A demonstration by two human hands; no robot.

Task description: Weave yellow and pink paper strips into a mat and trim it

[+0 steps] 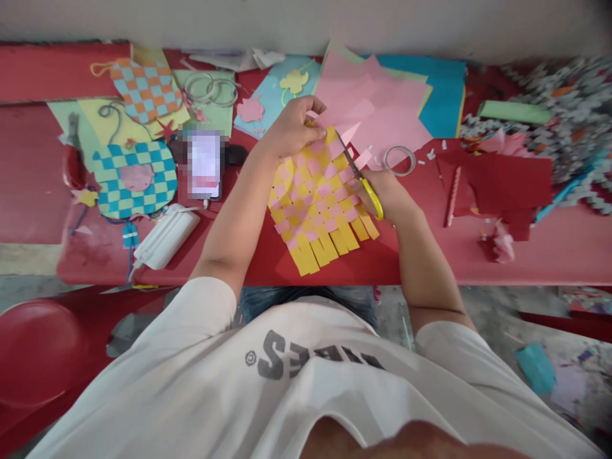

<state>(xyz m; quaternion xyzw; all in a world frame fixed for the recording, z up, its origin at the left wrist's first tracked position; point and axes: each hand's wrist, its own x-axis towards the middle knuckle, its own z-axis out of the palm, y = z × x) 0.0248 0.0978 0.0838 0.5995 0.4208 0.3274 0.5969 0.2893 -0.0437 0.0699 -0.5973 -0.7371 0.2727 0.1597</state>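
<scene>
A woven mat of pink and yellow paper strips (318,197) lies tilted on the red table before me, its loose yellow ends pointing toward my body. My left hand (299,127) pinches the mat's far edge, near a pink strip end. In my right hand (385,191) is a pair of scissors with yellow handles (371,197); their blades run along the mat's far right edge. Small pink paper pieces (364,158) lie close to the blades. Whether the blades are parted is hard to make out.
Pink paper sheets (396,105) and a roll of tape (400,160) lie beyond my hands. A phone (204,162), a white power bank (167,236), a blue-green woven piece (136,182) and pliers with red handles (71,159) are leftward. Red paper (509,185) lies to the right.
</scene>
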